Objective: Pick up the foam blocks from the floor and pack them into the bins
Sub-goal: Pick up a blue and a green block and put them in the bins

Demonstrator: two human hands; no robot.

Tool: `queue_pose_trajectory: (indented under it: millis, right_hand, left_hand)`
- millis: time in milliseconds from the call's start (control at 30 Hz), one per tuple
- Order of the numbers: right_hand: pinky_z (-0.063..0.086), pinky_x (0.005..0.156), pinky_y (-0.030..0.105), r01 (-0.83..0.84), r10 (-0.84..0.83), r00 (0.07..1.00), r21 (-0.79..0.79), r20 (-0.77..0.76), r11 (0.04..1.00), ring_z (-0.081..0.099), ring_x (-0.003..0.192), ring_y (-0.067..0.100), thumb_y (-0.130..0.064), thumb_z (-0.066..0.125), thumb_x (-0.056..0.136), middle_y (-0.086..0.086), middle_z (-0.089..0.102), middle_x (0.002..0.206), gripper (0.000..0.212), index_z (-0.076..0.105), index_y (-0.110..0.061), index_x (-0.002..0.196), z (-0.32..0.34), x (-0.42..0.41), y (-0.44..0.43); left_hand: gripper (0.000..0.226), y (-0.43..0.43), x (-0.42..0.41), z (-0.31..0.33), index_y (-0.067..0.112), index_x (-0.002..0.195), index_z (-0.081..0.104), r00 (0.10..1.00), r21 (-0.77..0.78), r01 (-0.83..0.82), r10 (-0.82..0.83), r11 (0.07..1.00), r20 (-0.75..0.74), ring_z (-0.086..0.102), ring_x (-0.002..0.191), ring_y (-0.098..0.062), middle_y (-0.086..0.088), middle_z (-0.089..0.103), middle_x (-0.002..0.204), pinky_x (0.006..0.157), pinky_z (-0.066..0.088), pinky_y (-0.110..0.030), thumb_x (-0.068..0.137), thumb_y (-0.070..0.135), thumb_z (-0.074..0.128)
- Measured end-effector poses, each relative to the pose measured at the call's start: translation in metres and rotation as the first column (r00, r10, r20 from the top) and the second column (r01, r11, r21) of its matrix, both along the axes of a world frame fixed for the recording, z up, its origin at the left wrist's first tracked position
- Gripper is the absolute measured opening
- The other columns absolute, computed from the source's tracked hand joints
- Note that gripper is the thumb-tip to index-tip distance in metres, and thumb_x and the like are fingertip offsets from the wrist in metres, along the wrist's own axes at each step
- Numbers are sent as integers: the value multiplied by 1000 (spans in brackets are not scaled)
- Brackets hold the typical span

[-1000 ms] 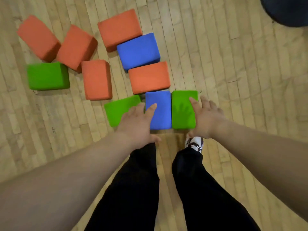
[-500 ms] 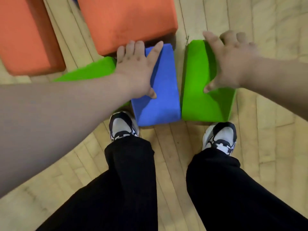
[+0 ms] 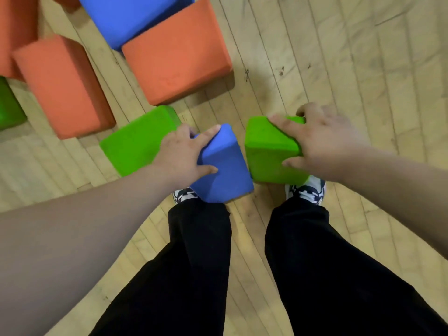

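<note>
**Step in hand:** lifting, one block per hand.

**Blue block** (image 3: 225, 170): tilted, its near corner over a shoe. It seems clear of the floor (image 3: 339, 57), though any contact beneath is hidden. Held by the left hand (image 3: 184, 155); fingers (image 3: 209, 132) spread over the far edge, thumb pressed on the near face, clamped on the foam.

**Green block** (image 3: 266, 151): tilted likewise, just beside the blue block with a gap between them. Held by the right hand (image 3: 324, 141); fingers curled over the far top edge, thumb on the near side, clamped.

**Arms:** both reach forward and down, each hand on its block's outer side.

**Handling:** foam probably gives under a pinch, so squeeze firmly and seat each block into the palm before rising. Keep the two apart so they do not knock. Lift straight up, clear of the second green block (image 3: 138, 141), which lies just beside the left hand.

**Left on the floor:** orange blocks (image 3: 177, 49), far blue block (image 3: 131, 15).

**Bins:** not in view.
</note>
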State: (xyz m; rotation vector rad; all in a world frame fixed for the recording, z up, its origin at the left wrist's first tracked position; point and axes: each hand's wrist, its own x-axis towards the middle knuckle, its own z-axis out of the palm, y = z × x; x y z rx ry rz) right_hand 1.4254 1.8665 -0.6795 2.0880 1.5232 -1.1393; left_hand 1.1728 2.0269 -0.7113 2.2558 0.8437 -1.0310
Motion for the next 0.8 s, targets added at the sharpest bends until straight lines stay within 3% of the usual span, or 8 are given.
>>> queue_pose_trajectory:
  millis: [100,267,467,633,800]
  right_hand:
    - [46,93,49,127,-131,989,60,74,990,45,120,37,-71,62,82,13,46,137,98,4,-48,158,16,-6,-31]
    - [43,100,52,507,-514,856,97,54,856,44,120,39,-65,69,79,14,47,130,100,13,-45,159,54,-1,-100]
    - [45,101,47,810,-813,582,75,22,582,48,120,38,-59,70,81,14,45,127,98,12,-44,159,120,8,-189]
    - [44,105,49,925,-931,359,105,72,365,45,124,37,-60,66,85,13,44,132,97,7,-43,159,197,6,-248]
    - [43,106,51,983,-992,103,148,66,112,46,123,40,-56,67,85,14,47,133,97,10,-41,161,286,-43,-295]
  left_hand:
    - [93,-14,17,23,53,157,16,999,-34,-46,45,998,-6,47,95,-21,3,29,117,81,43,-34,83,64,71]
    - [89,-47,78,65,53,157,13,990,120,130,-136,984,44,49,114,-29,-1,46,125,98,45,-44,85,72,60]
    - [87,-101,164,143,52,158,10,920,150,361,-377,921,102,46,115,-28,1,44,126,92,39,-40,88,72,57]
    - [87,-158,221,227,54,157,10,806,152,558,-577,815,131,49,112,-28,0,45,120,92,43,-42,86,73,56]
    - [87,-218,222,322,53,157,10,647,143,736,-750,662,139,50,108,-30,-3,48,118,94,48,-47,86,74,55]
